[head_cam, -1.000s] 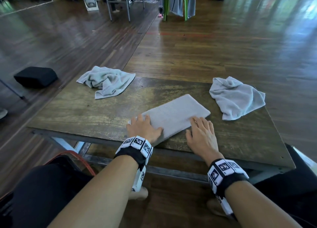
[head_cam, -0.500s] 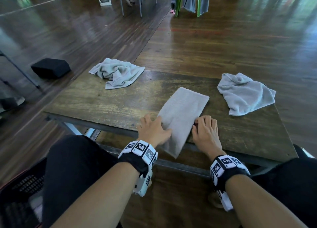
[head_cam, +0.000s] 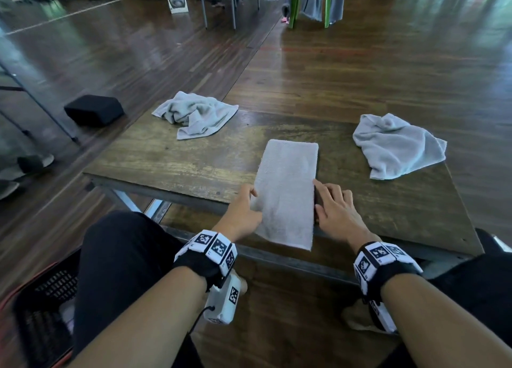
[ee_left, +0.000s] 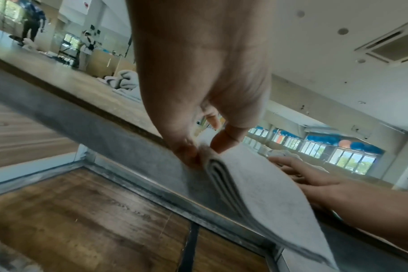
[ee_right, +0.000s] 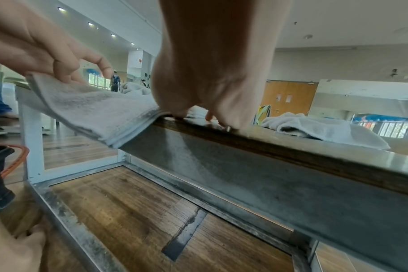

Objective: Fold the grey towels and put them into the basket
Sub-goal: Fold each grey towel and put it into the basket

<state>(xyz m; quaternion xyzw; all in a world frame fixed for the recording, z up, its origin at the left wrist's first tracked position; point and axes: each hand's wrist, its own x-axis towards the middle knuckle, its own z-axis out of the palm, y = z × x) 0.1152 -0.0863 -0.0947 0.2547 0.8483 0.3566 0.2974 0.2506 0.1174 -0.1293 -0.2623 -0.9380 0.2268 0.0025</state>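
With the left hand (head_cam: 243, 215) pinching the folded grey terry towel (head_cam: 288, 190) overhanging the table's six-o'clock edge and the right hand (head_cam: 336, 211) flat-fingered beside it, its layers risked sliding apart.

The folded grey towel (head_cam: 286, 190) is a long narrow rectangle of several flat layers, lying lengthwise from near to far at the middle of the table's near edge, with its near end hanging past that edge. A crumpled grey towel (head_cam: 196, 114) lies in a loose heap at the far left corner of the table, and another crumpled grey towel (head_cam: 396, 146) lies bunched at the far right, well apart from the folded one. The black basket (head_cam: 41, 312) with an orange rim stands on the floor at the near left, below the table.
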